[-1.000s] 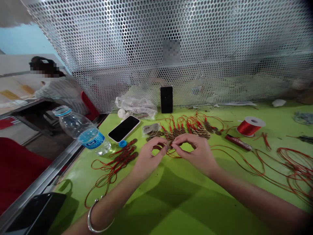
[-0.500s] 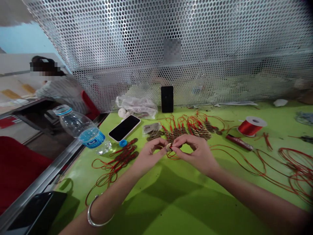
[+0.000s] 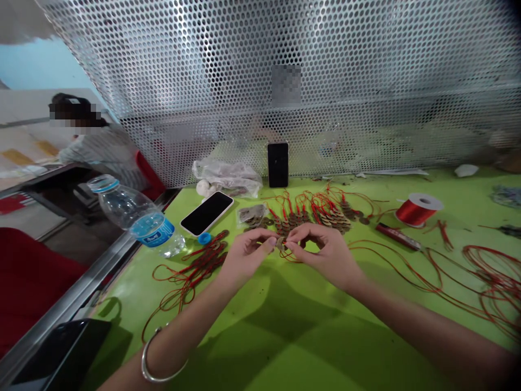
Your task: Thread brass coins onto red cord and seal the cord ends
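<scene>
Between my hands, above the green table, is a small brass-coloured coin [image 3: 280, 243] with red cord at it. My left hand [image 3: 250, 254] pinches the coin between thumb and forefinger. The fingertips of my right hand [image 3: 323, 252] are closed on the red cord [image 3: 286, 245] at the coin's right side. A thin loop of cord hangs below the fingertips. Just beyond my hands lie strung coins with red cords [image 3: 329, 212] in a row. More strung coins [image 3: 209, 258] lie to the left of my left hand.
A plastic bottle [image 3: 142, 217] and a white-edged phone [image 3: 207, 213] are on the left; another phone [image 3: 278, 165] leans on the perforated metal screen [image 3: 345, 81]. To the right lie a red ribbon spool [image 3: 418, 210], a dark red lighter-like stick [image 3: 398, 237] and loose cord [image 3: 496, 277]. A person sits far left.
The coin has turned slightly in my fingers, and my left thumb and fingertips have shifted a little to the left. The rest of the table looks the same.
</scene>
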The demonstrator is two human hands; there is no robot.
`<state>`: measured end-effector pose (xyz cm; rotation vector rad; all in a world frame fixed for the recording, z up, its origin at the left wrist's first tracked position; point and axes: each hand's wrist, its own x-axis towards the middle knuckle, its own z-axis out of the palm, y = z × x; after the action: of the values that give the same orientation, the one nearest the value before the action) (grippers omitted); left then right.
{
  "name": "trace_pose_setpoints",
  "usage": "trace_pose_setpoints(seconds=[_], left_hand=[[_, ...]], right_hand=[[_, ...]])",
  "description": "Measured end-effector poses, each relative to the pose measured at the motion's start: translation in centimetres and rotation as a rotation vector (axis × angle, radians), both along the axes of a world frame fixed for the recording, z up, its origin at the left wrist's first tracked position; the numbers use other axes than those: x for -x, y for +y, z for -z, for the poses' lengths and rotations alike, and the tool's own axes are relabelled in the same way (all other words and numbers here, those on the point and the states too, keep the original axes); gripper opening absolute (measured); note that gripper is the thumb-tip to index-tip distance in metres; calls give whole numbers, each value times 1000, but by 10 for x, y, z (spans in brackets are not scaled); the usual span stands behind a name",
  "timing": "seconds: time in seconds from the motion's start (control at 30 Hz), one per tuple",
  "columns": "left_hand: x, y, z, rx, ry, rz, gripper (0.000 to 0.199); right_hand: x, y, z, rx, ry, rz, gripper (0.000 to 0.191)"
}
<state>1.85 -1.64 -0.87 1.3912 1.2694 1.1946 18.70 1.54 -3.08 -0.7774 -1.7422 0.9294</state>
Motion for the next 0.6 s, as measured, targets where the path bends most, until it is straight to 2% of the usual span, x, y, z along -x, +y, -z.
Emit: trace_pose_setpoints(seconds=[0.3,0.6], left_hand=[[1,0,2,-79,244,-55,12],[1,2,3,-33,166,-72,14]], right_hand=[[1,-4,0,36,-66,21,1],[1,0,1,-43,-67,-24,9]])
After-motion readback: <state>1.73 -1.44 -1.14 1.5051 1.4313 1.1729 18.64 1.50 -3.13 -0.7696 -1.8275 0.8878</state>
